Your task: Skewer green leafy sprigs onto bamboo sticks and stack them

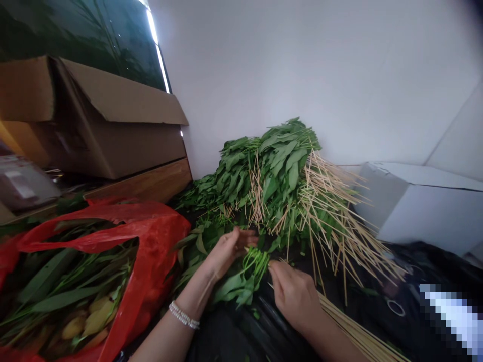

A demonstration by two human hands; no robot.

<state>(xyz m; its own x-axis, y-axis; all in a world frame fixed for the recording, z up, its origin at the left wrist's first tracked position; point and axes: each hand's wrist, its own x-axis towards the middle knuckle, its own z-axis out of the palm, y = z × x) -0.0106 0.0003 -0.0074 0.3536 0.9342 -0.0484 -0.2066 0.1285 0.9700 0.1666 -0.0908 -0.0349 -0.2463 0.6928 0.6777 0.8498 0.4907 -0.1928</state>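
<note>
My left hand [233, 247] is open, its fingers stretched out just behind a small bunch of leafy greens [241, 287]. The bunch has bright green stems folded over at the top and leaves hanging down. My right hand [292, 289] is closed in a pinch at the right side of these stems, on a thin bamboo skewer mostly hidden by the fingers. Beyond both hands rises a pile of skewered greens [281, 156], with pale stick ends fanning out to the right. Loose bamboo skewers [350, 322] lie beside and beneath my right forearm.
At the left stands an open red plastic bag [156, 241] with leaves and yellowish pieces inside. A cardboard box [132, 146] sits on a wooden surface behind it. To the right is a white box [426, 211]. Black plastic sheeting [226, 337] covers the work area before a white wall.
</note>
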